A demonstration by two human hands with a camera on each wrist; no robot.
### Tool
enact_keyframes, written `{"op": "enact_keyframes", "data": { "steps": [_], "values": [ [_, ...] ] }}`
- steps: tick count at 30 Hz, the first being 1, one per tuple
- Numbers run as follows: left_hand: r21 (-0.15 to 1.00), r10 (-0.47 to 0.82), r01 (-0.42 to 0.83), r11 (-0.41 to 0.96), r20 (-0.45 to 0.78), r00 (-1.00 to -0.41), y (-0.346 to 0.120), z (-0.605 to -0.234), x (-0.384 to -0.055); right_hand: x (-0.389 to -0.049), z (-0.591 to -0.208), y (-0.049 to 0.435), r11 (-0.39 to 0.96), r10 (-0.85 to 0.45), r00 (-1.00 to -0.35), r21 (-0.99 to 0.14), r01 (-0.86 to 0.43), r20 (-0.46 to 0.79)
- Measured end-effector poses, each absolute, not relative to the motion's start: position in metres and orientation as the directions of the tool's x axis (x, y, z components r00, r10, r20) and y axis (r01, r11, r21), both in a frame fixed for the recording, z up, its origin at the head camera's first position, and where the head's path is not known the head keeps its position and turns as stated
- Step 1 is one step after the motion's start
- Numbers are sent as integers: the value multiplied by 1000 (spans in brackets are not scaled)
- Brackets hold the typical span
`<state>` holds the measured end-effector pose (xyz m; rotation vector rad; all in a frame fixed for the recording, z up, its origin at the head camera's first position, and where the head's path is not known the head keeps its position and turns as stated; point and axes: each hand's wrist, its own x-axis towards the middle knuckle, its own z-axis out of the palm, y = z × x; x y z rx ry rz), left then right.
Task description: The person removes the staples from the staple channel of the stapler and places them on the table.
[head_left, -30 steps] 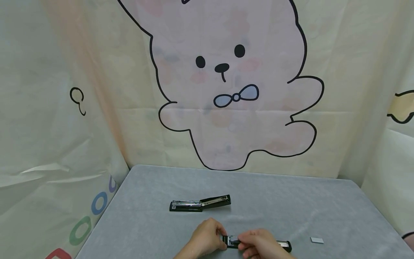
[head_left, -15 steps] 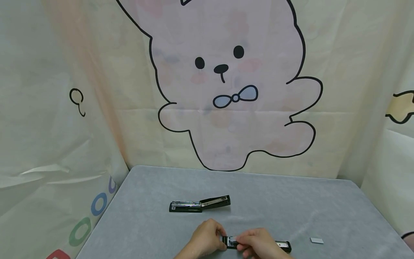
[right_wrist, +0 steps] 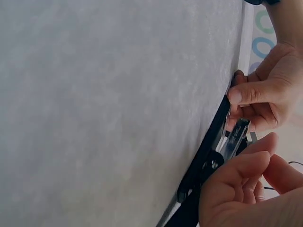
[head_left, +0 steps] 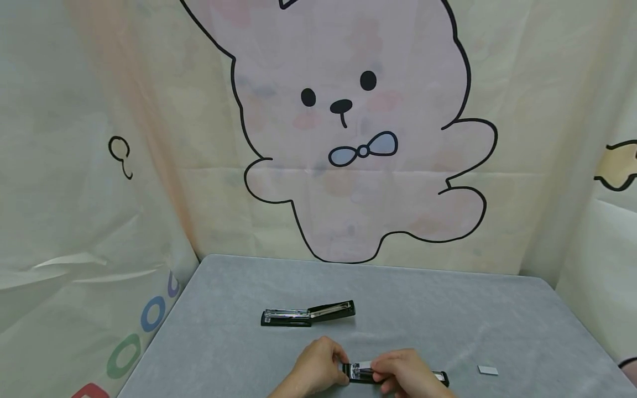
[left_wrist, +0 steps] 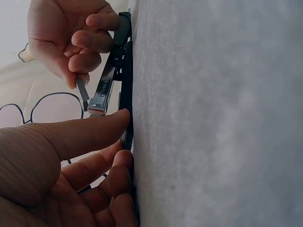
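An opened black stapler (head_left: 355,372) lies on the table before me, its metal staple channel (left_wrist: 103,91) exposed and raised at an angle from the base. My left hand (head_left: 318,362) grips the base's left end between thumb and fingers. My right hand (head_left: 405,371) pinches a short grey staple strip (left_wrist: 82,92) between thumb and index finger, beside the channel's free end in the left wrist view. Its other fingers are bent close to the stapler's hinge. In the right wrist view the right hand (right_wrist: 241,184) covers part of the stapler.
A second black stapler (head_left: 287,322), folded open, lies farther back on the grey cloth-covered table (head_left: 423,309). To the right rests a small pale strip (head_left: 487,370). A printed curtain (head_left: 199,221) hangs behind the table's far edge.
My right hand has shifted slightly right along the stapler, so more of the channel and the strip shows. The left hand stays in place on the base.
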<state>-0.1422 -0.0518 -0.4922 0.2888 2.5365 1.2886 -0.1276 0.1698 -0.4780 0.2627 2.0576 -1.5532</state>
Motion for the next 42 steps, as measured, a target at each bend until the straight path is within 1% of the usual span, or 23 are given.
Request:
{"op": "enact_keyframes", "data": {
  "steps": [6,15,22,28,35,42],
  "values": [
    [809,302,49,586,-162,-940,-52,-493,-143,-126,-471,180,295,-155,-833,-829,474,-531],
    [810,302,7,586,-211,-930,-53,-491,-145,-124,-457,209,223,-196,-836,-853,472,-513],
    [819,309,24,573,-189,-932,-52,-492,-144,-124,-454,239,175,-227,-834,-864,473,-503],
    [820,301,-13,573,-226,-926,-51,-491,-143,-124,-455,262,201,-196,-841,-860,469,-505],
    [815,300,-3,579,-216,-929,-51,-491,-143,-124,-457,287,225,-169,-839,-849,477,-517],
    [813,299,-23,582,-240,-924,-53,-490,-145,-121,-457,307,251,-117,-838,-833,494,-533]
  ]
}}
